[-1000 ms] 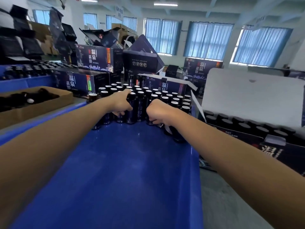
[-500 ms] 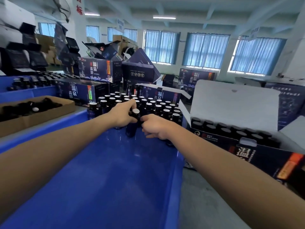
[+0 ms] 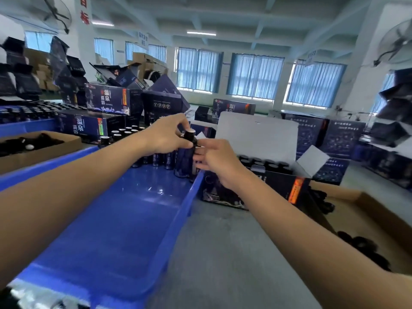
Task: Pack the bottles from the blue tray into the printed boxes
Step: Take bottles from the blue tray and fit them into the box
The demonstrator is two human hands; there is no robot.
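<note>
1. Right now we have one dark bottle (image 3: 186, 158) upright at the far right corner of the blue tray (image 3: 124, 230). We cannot tell whether its base has left the tray floor.
2. Our left hand (image 3: 166, 136) has its fingers pinched on the black cap from above. Our right hand (image 3: 214, 160) has its fingers wrapped round the body. We judge this two-handed hold keeps the bottle vertical for the pass over the tray's right rim.
3. Other bottles (image 3: 124, 131) stand packed at the tray's far end, partly hidden behind our left hand.
4. Just right of the tray, the open printed box (image 3: 267, 186) sits on the tabletop (image 3: 234, 253). Its white flap (image 3: 256, 134) is raised at the far side, and rows of capped bottles (image 3: 265, 162) stand inside. Our right hand hides its left end, so we cannot see a free slot.
5. The tray rim and the box's near wall stand in the way and must be cleared. Closed printed boxes (image 3: 107, 101) stand far left, and brown cardboard trays (image 3: 367, 210) of dark items lie to either side.
</note>
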